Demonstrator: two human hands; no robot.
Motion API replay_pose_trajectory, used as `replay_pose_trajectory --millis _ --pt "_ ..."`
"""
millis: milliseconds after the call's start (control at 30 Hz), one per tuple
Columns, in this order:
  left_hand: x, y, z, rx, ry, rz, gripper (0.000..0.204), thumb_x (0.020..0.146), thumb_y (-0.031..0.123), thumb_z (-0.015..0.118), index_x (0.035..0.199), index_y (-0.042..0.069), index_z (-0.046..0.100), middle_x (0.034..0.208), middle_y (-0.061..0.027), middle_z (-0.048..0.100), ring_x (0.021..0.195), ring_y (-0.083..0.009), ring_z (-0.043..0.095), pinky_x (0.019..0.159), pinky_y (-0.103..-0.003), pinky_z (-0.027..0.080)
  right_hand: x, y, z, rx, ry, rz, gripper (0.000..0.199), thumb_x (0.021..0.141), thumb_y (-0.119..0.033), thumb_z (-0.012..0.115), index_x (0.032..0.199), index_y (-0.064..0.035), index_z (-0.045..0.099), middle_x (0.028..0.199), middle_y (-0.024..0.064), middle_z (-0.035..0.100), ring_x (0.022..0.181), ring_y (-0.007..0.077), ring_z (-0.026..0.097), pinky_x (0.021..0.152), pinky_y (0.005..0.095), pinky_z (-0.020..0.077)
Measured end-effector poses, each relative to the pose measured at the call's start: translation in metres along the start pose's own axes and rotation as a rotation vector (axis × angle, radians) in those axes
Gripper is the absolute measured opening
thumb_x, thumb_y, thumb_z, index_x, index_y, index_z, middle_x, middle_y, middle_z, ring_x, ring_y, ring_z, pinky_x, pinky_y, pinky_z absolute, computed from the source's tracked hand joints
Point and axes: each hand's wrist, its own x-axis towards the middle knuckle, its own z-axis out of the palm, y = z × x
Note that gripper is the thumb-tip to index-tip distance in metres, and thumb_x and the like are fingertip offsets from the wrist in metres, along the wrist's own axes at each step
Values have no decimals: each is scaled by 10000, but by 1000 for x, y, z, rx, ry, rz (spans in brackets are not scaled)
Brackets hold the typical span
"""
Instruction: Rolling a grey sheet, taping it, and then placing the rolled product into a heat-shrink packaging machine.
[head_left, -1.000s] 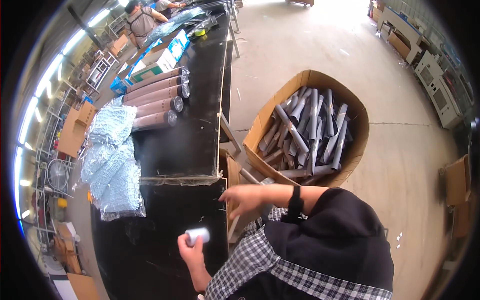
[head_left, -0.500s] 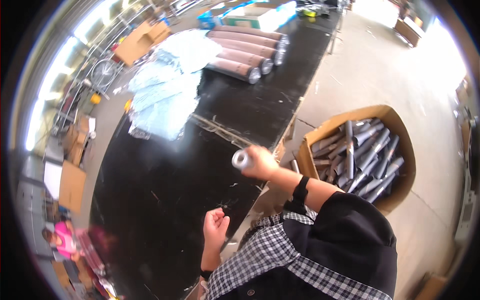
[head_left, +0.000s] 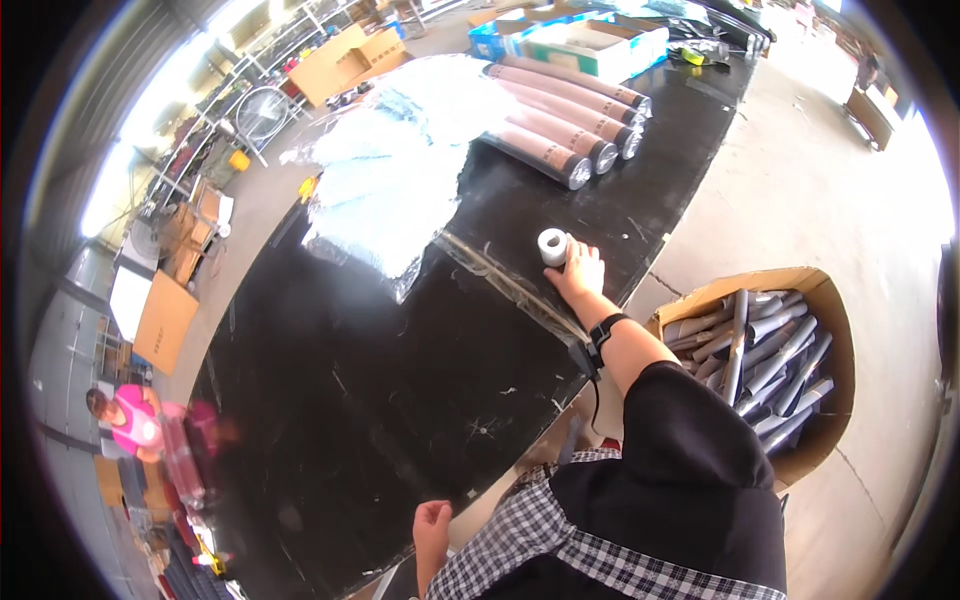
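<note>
My right hand (head_left: 580, 272) reaches out over the black table and is closed against the near side of a small white roll (head_left: 552, 246). The roll stands upright, with the hole of its core facing up, at or on the tabletop. What the roll is made of I cannot tell. Close to my body, by the table's near edge, my left hand (head_left: 432, 522) is loosely curled, with nothing visible in it.
Brown-wrapped rolls (head_left: 545, 150) lie side by side beyond my right hand, next to a heap of clear plastic bags (head_left: 390, 180). A cardboard box (head_left: 835, 400) of grey tubes stands at right. Open boxes (head_left: 600, 50) sit at the far end. Another person (head_left: 135, 420) works at left.
My right hand has carried the white roll farther forward along the table, past the seam. My left hand has drawn back toward my body. The view has shifted.
</note>
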Motion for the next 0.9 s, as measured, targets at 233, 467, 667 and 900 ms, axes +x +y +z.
replay_pose_trajectory --millis 233,467,667,900 --pt "58 36 29 300 -241 116 176 870 117 637 1005 12 597 913 -59 633 824 -118 591 764 -260 483 -101 48 -12 91 73 -161 849 788 -405 669 1421 -16 258 1453 212 284 1343 390 268 1128 447 221" --pt "126 85 87 455 -558 347 174 870 127 636 996 10 603 929 -72 643 833 -128 599 769 -272 488 -175 186 -57 69 -747 552 667 819 -574 570 1089 33 630 1141 265 598 1083 357 570 927 429 447" --pt "155 115 153 495 -916 362 168 871 110 637 1020 38 607 956 -54 639 849 -116 588 779 -265 478 -288 227 -62 233 -1061 704 454 868 -500 525 1009 -112 715 977 16 707 897 170 652 831 360 501" --pt "152 105 253 581 -1340 322 276 869 100 640 1122 16 568 1048 -82 637 933 -138 597 841 -266 477 -504 271 -100 171 -272 1143 416 838 -433 546 988 -82 710 945 110 703 910 260 658 842 371 503"
